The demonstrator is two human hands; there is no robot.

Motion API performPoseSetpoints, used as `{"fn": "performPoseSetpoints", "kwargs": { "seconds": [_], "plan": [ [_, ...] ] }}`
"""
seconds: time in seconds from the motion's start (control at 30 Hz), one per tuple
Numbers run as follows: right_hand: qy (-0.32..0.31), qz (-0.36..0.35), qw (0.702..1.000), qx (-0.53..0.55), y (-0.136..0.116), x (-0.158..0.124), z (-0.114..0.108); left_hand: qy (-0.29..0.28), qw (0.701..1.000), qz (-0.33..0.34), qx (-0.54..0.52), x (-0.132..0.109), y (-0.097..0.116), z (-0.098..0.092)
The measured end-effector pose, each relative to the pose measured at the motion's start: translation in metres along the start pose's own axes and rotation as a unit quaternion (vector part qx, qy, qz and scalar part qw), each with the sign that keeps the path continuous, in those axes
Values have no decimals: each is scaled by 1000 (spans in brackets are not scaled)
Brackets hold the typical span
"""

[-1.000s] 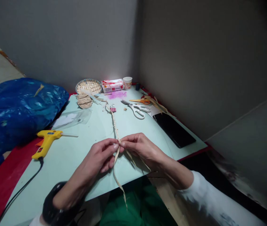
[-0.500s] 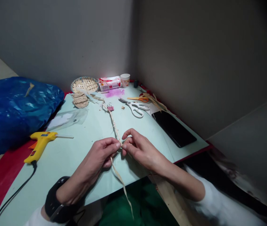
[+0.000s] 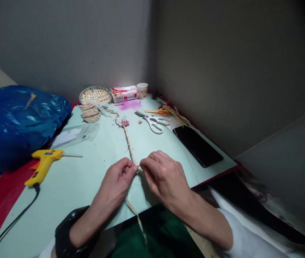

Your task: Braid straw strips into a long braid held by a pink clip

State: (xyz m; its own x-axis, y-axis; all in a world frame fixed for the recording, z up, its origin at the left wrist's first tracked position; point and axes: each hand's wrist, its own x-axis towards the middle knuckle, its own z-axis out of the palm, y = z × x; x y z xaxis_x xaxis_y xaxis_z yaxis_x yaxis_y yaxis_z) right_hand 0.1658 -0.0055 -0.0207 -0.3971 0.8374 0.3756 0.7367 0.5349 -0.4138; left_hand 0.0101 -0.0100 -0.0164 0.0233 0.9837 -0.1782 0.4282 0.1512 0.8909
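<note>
Braided cord (image 3: pixel 129 143) runs toward twelve o'clock; our left hand (image 3: pixel 116 182) and right hand (image 3: pixel 164 177) pinch it mid-plait; next crossing wants steady tension.

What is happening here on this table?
A person's left hand and right hand pinch a thin straw braid at its near end. Loose strips hang over the table edge. The far end of the braid reaches a pink clip. A yellow glue gun and scissors lie apart from the hands.
</note>
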Motion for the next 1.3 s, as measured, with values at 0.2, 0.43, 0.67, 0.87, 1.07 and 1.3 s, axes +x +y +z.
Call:
{"fn": "performPoseSetpoints", "kwargs": {
  "seconds": [0.2, 0.43, 0.67, 0.87, 1.07, 1.3],
  "plan": [
    [108, -14, 994, -10, -16, -18, 17, -1, 1000, 6, -4, -4, -1, 2],
    [196, -44, 979, -17, -26, -30, 38, -11, 985, -40, -170, -11, -5, 2],
    [212, -120, 968, -60, -24, -36, 38, 12, 973, -77, -217, -10, -4, 4],
    [190, -152, 966, -84, -21, -37, 38, -9, 960, -90, -266, -12, -6, 2],
    [98, -21, 989, 108, -11, -26, 2, -12, 960, -71, -270, -13, -7, -3],
    [-181, 89, 910, 361, 4, 7, 1, 11, 962, -94, -256, -17, -8, -5]
  ]
}}
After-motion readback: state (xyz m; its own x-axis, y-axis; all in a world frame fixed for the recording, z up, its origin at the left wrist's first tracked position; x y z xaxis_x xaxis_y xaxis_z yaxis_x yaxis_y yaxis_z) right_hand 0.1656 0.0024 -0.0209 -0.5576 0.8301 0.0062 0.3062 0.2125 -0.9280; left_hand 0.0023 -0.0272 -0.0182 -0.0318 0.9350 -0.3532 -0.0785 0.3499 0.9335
